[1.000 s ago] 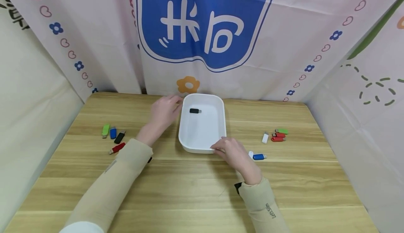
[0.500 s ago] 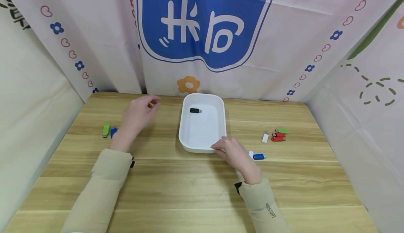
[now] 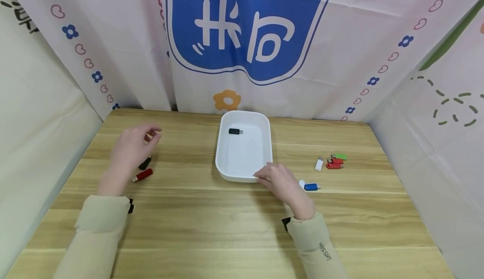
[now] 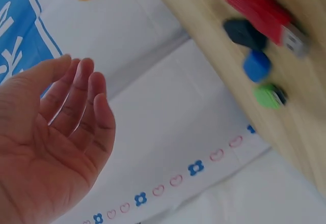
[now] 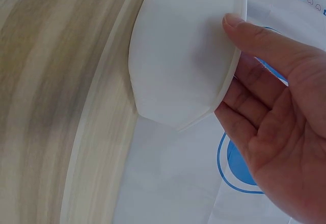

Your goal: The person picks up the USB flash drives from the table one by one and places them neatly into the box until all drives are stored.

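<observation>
A white rectangular box [image 3: 242,179] stands on the table near its back edge, with a black USB stick [image 3: 234,131] lying inside. My right hand [image 3: 281,182] pinches the box's near right rim, thumb against the outer wall in the right wrist view. Holding nothing, my left hand [image 3: 130,151] hovers over the left group with relaxed, slightly bent fingers. A red USB stick [image 3: 143,175] and part of a black USB stick [image 3: 144,164] show beside it. The left wrist view also shows a blue USB stick [image 4: 256,66] and a green USB stick [image 4: 267,96], hidden in the head view.
On the right lie a white USB stick [image 3: 319,164], a green one [image 3: 339,156] and two red ones [image 3: 334,166]. A blue USB stick [image 3: 311,187] and a white piece [image 3: 301,183] lie near my right hand. A printed curtain [image 3: 196,85] hangs behind the table.
My left hand has moved left from beside the box's far left corner to above the left group of USB sticks. The right hand and the box have stayed in place.
</observation>
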Available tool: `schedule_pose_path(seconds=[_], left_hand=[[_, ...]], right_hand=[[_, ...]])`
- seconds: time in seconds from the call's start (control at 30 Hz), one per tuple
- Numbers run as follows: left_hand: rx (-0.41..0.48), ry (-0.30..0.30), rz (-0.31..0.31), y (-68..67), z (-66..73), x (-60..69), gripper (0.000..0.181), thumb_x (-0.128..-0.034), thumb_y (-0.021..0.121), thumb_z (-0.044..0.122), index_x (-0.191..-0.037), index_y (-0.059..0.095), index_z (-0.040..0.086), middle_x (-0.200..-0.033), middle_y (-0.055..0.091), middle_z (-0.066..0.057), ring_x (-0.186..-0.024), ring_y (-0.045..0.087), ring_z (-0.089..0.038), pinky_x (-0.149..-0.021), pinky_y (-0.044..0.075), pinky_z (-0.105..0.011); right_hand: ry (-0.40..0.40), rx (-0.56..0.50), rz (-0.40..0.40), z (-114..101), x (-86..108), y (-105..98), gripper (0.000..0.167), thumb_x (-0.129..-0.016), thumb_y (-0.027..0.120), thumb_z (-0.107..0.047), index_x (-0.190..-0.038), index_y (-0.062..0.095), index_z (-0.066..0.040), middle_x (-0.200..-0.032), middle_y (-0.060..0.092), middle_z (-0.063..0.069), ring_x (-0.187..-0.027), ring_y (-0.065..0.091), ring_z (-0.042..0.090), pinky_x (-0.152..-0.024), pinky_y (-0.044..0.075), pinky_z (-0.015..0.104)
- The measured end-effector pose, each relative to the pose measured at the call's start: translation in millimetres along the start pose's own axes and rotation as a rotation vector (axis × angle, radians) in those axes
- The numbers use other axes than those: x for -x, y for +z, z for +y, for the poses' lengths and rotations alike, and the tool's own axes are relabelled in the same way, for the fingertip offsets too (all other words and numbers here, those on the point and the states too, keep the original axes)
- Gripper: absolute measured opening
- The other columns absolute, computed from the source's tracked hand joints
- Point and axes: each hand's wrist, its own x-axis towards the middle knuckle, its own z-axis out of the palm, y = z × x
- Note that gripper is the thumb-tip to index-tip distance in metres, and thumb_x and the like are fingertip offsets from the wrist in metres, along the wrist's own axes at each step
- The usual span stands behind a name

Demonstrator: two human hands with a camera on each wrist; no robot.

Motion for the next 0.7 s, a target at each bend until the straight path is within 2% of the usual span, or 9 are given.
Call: schedule_pose_path(seconds=[0.2, 0.4, 0.47, 0.7], left_hand=[[-0.031, 0.009, -0.11, -5.6, -17.6, 14.6, 0.024, -0.0983, 0.059, 0.015, -0.116, 0.069, 0.001, -0.101, 0.073, -0.019, -0.089, 0.069, -0.035, -0.077, 0.055, -0.054], [-0.06, 0.009, -0.313, -7.7, -29.8, 23.2, 0.026, -0.0918, 0.069, 0.013, -0.114, 0.069, -0.001, -0.095, 0.073, -0.014, -0.087, 0.068, -0.028, -0.077, 0.054, -0.049], [-0.064, 0.004, -0.358, -6.9, -33.0, 24.9, 0.028, -0.0897, 0.072, 0.013, -0.114, 0.069, -0.001, -0.094, 0.072, -0.013, -0.087, 0.067, -0.027, -0.076, 0.054, -0.049], [-0.089, 0.003, -0.407, 0.6, -40.9, 29.9, 0.029, -0.0866, 0.074, 0.008, -0.114, 0.068, -0.001, -0.097, 0.072, -0.016, -0.091, 0.067, -0.032, -0.078, 0.054, -0.05]], right_hand=[[-0.004, 0.007, 0.002, 0, 0.1, -1, 0.013, -0.087, 0.075, -0.008, -0.099, 0.08, -0.01, -0.096, 0.079, 0.001, -0.098, 0.074, 0.021, -0.097, 0.056, 0.039], [-0.001, 0.003, 0.0, 0, -0.1, 0, 0.013, -0.087, 0.075, -0.009, -0.099, 0.08, -0.011, -0.097, 0.079, 0.001, -0.099, 0.073, 0.021, -0.096, 0.056, 0.039], [0.004, 0.003, -0.002, 0, 0.0, 0, 0.013, -0.087, 0.075, -0.009, -0.1, 0.08, -0.011, -0.097, 0.079, 0.001, -0.1, 0.073, 0.021, -0.095, 0.057, 0.039], [0.01, 0.005, -0.01, 1, -0.4, 1, 0.013, -0.088, 0.075, -0.01, -0.1, 0.08, -0.011, -0.098, 0.079, 0.001, -0.1, 0.073, 0.02, -0.096, 0.057, 0.038]])
